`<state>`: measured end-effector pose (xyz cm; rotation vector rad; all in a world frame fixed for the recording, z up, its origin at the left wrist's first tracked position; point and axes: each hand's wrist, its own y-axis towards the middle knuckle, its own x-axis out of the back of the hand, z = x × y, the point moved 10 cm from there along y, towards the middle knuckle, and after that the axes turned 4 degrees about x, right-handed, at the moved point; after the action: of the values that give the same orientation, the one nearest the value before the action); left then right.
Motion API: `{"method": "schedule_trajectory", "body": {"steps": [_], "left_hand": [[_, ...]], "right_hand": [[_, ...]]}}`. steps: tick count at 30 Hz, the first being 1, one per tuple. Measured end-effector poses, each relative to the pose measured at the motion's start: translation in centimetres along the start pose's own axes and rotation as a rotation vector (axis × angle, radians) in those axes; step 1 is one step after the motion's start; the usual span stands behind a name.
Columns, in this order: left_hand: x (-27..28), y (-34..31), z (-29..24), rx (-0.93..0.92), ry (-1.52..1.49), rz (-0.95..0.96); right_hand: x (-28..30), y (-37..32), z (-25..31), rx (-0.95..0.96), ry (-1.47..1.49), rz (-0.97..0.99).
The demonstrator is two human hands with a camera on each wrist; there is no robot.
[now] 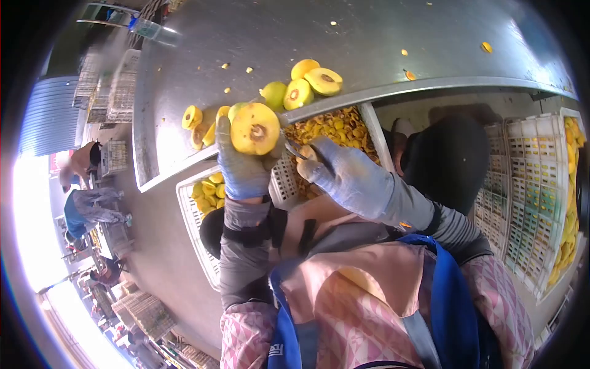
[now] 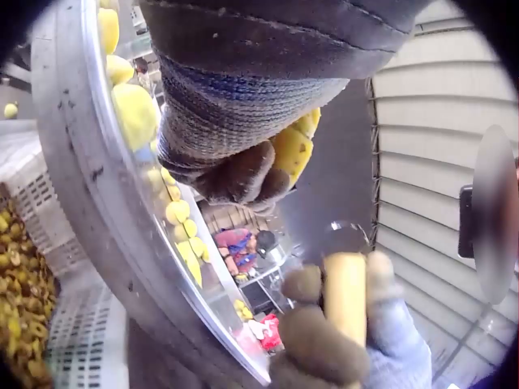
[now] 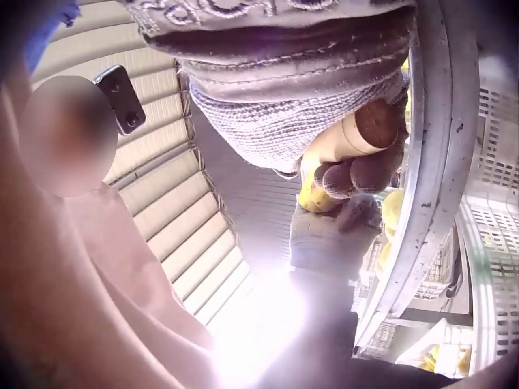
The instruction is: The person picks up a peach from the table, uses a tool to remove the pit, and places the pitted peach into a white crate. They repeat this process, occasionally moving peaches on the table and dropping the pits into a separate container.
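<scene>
My gloved left hand [image 1: 243,172] holds up a halved yellow peach [image 1: 255,128], its cut face with a brown hollow turned toward me. In the left wrist view the peach half [image 2: 293,154] shows beyond the curled fingers. My gloved right hand [image 1: 353,178] grips a pitting tool by its short wooden handle [image 2: 346,296]. A curved metal loop [image 2: 347,233] tops that handle. In the head view the tool's metal end points toward the peach, a short way right of it. More peach halves [image 1: 322,81] lie on the metal table just beyond both hands.
The metal table [image 1: 369,37] has a raised rim. Below it, a bin holds brown-yellow scraps [image 1: 338,129]. A white crate [image 1: 184,197] of peach halves stands at left; stacked crates [image 1: 534,197] stand at right. Other people [image 1: 92,212] work at far left.
</scene>
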<state>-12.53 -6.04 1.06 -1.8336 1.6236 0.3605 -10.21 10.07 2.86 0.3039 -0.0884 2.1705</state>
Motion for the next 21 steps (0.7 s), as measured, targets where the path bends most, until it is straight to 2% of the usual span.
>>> {"method": "schedule_trajectory", "body": {"steps": [1, 5, 9, 13, 17, 19, 21], "left_hand": [[0.3, -1.1, 1.0, -0.042, 0.043, -0.217], [-1.5, -1.8, 2.6, -0.103, -0.073, -0.151], [-2.2, -2.4, 2.1, -0.215, 0.077, -0.145], [-3.3, -2.9, 1.5, -0.351, 0.292, -0.124], [-3.4, -2.7, 2.0, -0.363, 0.336, -0.124], [-3.4, -2.7, 2.2, -0.348, 0.196, -0.131], [-4.1, -2.7, 2.8, -0.3, 0.232, -0.075]], "right_hand": [[0.1, 0.0, 0.1, 0.004, 0.018, -0.016], [0.0, 0.0, -0.2, 0.024, -0.014, -0.068], [0.6, 0.0, 0.6, 0.143, -0.028, -0.193], [0.7, 0.0, 0.5, 0.13, 0.01, -0.213], [1.0, 0.0, -0.1, 0.131, 0.047, -0.235], [1.2, 0.4, -0.5, 0.123, 0.087, -0.243], [1.6, 0.7, -1.3, 0.068, 0.289, -0.264]]}}
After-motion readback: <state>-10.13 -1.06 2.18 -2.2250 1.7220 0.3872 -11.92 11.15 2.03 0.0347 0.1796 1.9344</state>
